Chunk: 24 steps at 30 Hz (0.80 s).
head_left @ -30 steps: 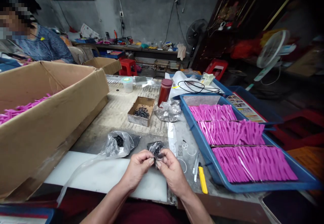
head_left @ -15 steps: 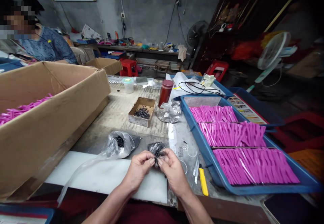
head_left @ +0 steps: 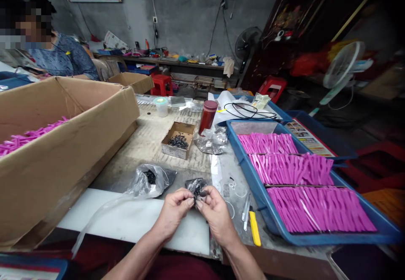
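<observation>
Close together over the table's front edge, my left hand [head_left: 177, 210] and my right hand [head_left: 214, 212] both have thumb and forefinger pinched. What sits between the fingertips is small, dark and mostly hidden. Just behind the fingers lies a clear plastic bag [head_left: 195, 183] with dark contents; I cannot tell whether the fingers grip its edge. Left of it, an open plastic bag [head_left: 139, 185] holds black pieces. A white board [head_left: 133, 219] lies under my left hand. Further back, a small cardboard box [head_left: 175, 150] contains many small black screw-like parts.
At right stands a blue tray [head_left: 253, 183] with rows of pink plastic pieces [head_left: 319, 208]. A yellow-handled tool [head_left: 254, 228] lies beside it. A large carton [head_left: 69, 157] with pink pieces fills the left. A red-brown jar [head_left: 208, 115] stands behind crumpled plastic. Another person [head_left: 66, 56] sits far left.
The view has shifted very slightly. Both hands stay pinched together in the same place, with only a small movement at the fingertips.
</observation>
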Tool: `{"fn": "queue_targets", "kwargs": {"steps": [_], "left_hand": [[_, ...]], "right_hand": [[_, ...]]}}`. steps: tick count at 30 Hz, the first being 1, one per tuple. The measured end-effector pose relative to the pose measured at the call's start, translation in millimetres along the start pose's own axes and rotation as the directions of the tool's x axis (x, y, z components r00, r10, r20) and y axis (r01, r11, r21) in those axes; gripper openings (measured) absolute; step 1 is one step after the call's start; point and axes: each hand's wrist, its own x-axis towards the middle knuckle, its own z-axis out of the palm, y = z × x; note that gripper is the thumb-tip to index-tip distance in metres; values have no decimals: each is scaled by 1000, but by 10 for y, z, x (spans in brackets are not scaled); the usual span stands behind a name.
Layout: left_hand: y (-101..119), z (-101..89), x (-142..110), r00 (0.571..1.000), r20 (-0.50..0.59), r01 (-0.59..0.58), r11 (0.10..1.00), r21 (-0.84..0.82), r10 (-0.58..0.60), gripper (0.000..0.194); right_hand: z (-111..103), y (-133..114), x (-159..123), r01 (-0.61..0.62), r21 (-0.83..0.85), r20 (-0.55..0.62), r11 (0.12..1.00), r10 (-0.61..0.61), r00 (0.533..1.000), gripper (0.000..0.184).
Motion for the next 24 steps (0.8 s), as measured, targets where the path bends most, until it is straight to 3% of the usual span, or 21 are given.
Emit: {"fn": "queue_targets", "kwargs": {"steps": [24], "left_hand": [[39,-15,46,999,32,-39,996,80,37,17]], "right_hand": [[-13,-15,22,-1,34,-2,999,2,1000,19]]}}
